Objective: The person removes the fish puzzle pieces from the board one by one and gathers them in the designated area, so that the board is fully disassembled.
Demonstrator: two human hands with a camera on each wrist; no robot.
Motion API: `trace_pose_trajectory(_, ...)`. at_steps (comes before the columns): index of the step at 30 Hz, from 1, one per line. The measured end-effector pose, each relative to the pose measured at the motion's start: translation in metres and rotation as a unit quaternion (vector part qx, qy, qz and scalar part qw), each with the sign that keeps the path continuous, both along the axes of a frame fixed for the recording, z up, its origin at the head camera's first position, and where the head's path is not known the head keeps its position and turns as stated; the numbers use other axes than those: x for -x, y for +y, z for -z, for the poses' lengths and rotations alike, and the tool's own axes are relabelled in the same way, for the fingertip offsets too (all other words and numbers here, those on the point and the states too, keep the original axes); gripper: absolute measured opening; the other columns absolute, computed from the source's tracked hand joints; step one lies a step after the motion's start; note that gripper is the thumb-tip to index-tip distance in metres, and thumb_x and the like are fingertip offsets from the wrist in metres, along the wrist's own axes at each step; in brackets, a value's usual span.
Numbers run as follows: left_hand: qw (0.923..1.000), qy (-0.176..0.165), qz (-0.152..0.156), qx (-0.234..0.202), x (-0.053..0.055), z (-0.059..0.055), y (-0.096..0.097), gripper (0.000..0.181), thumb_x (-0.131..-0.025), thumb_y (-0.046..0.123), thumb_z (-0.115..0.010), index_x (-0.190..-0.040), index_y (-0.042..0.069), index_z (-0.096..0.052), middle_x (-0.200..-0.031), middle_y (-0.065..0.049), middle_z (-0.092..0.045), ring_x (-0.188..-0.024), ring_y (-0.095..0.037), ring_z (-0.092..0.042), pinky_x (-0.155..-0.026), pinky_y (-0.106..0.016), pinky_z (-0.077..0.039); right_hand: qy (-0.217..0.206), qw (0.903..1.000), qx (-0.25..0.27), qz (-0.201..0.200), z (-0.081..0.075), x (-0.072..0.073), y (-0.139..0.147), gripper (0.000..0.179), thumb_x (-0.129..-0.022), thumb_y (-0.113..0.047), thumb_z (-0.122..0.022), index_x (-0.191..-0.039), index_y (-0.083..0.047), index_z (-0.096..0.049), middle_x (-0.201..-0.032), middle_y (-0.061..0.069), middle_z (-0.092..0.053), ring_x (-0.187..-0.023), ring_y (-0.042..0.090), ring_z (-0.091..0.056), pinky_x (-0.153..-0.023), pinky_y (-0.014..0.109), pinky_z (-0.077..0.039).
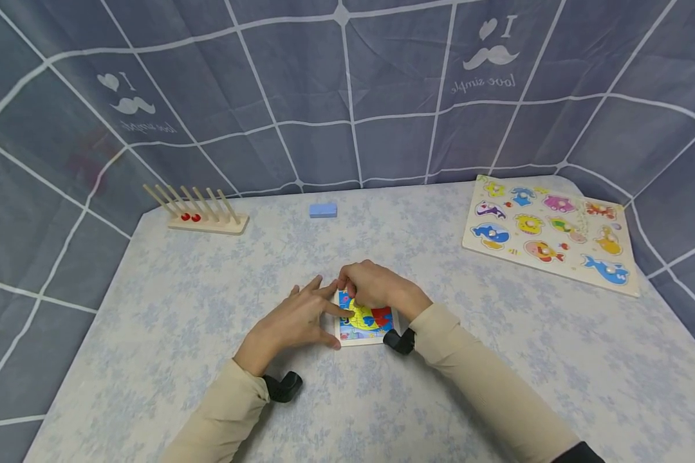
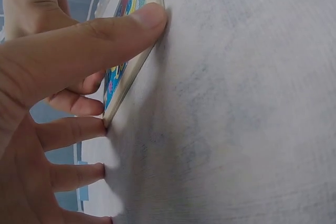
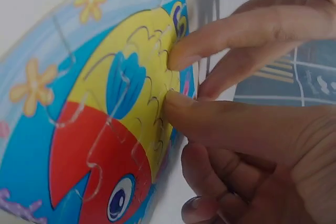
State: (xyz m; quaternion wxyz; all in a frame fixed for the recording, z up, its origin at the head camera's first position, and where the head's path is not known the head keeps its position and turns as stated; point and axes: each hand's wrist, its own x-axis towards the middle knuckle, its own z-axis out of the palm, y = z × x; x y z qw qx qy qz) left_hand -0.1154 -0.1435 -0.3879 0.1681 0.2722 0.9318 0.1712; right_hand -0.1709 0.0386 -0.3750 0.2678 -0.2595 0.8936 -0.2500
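A fish puzzle (image 1: 366, 319) lies on the pale, blue-mottled bench (image 1: 150, 334), between the hands. Its shallow, pale frame (image 1: 360, 344) holds printed pieces with curving seams. The left hand (image 1: 298, 315) is spread, thumb at the frame's near left corner, index finger on the fish. The right hand (image 1: 379, 286) bends over the far left corner, thumb on the yellow body; I cannot tell whether its curled fingers pinch anything.

The right wrist view shows what the head view does not — a scalloped blue fin (image 3: 125, 85), a round eye (image 3: 119, 200) and orange flowers (image 3: 34, 86). The left wrist view reveals the frame's thin side and fingertips down at the bench.

Beyond, a small blue block (image 1: 323, 210) sits near the back edge. At left, a wooden peg stand (image 1: 222, 226) has slanting rods and two red beads (image 1: 190, 217); at right, a flat board (image 1: 500, 256) carries colourful sea-creature shapes. Behind hangs creased grey-blue cloth (image 1: 394, 71) with white lines.
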Motion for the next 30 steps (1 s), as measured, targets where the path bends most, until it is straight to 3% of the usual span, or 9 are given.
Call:
trace_pose_trajectory(5,1.0,-0.006,-0.005,-0.001,0.0002,-0.0006,0.0007,0.056,-0.07,0.038,-0.088,-0.123,0.029,-0.071,-0.156,-0.016,-0.031,-0.144,-0.05,-0.016,-0.101,-0.078,-0.02,0.041,0.9989,-0.024,0.002,-0.0025,-0.0037,-0.0025,0.031,-0.085,0.006,-0.071,-0.112,-0.007,-0.065,-0.099,0.004,-0.061,-0.087,0.017,-0.054,-0.08,0.031,-0.05)
trace_pose_trajectory(11,0.9998,-0.013,-0.011,-0.008,0.0,-0.0015,0.0014,0.056,-0.07,0.037,-0.088,-0.123,0.029,-0.071,-0.157,-0.015,-0.03,-0.144,-0.049,-0.015,-0.102,-0.077,-0.018,0.072,0.996,-0.052,-0.013,-0.0056,-0.0051,-0.006,0.027,-0.086,0.003,-0.071,-0.112,-0.006,-0.067,-0.104,0.005,-0.065,-0.086,0.017,-0.057,-0.081,0.032,-0.052)
trace_pose_trajectory(20,0.9996,-0.022,-0.014,-0.011,-0.0009,-0.0012,0.0029,0.057,-0.07,0.035,-0.089,-0.123,0.028,-0.071,-0.157,-0.015,-0.03,-0.145,-0.049,-0.014,-0.102,-0.077,-0.017,0.056,0.9957,-0.069,-0.028,-0.0067,-0.0016,-0.0044,0.027,-0.087,0.006,-0.068,-0.109,-0.008,-0.066,-0.101,0.003,-0.061,-0.085,0.017,-0.054,-0.078,0.031,-0.05)
trace_pose_trajectory(30,0.9996,-0.02,-0.019,-0.004,-0.0011,-0.0022,0.003,0.055,-0.07,0.034,-0.089,-0.122,0.028,-0.072,-0.156,-0.016,-0.031,-0.145,-0.048,-0.014,-0.102,-0.077,-0.017,0.049,0.9975,-0.042,-0.028,-0.0029,-0.0019,-0.0022,0.022,-0.09,0.003,-0.066,-0.11,-0.007,-0.064,-0.088,0.002,-0.059,-0.074,0.016,-0.053,-0.068,0.029,-0.047)
